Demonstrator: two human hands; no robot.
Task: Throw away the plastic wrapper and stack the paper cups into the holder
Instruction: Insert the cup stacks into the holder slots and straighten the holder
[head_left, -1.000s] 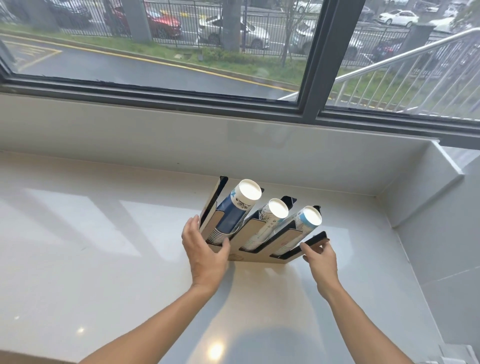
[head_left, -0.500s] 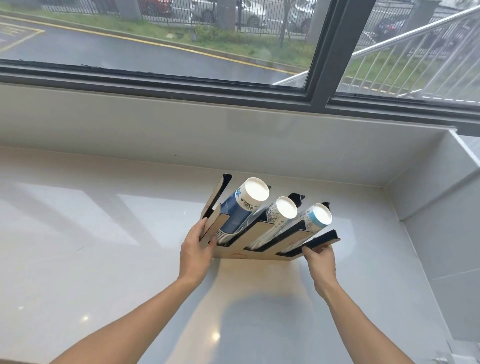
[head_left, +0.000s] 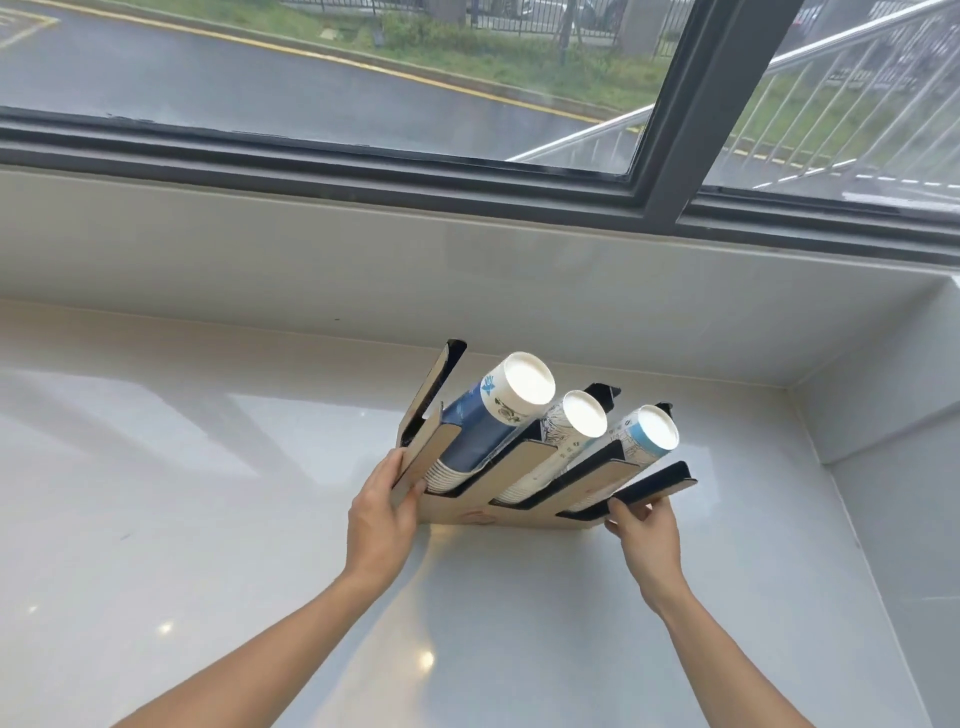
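Note:
A tan and black cup holder (head_left: 524, 462) sits tilted on the white counter (head_left: 182, 493), its slots slanting up to the right. Three stacks of paper cups lie in it: a wide blue stack (head_left: 488, 421) on the left, a white patterned stack (head_left: 574, 431) in the middle, and a light blue stack (head_left: 641, 441) on the right. My left hand (head_left: 382, 512) grips the holder's lower left corner. My right hand (head_left: 641, 530) pinches its lower right black edge. No plastic wrapper is in view.
A low white sill wall (head_left: 467, 270) runs behind the holder under a dark-framed window (head_left: 670, 135). A white side wall (head_left: 893, 493) closes the counter on the right.
Both hands have moved the holder a little farther away toward the back wall, with my grip unchanged. The view has tipped down.

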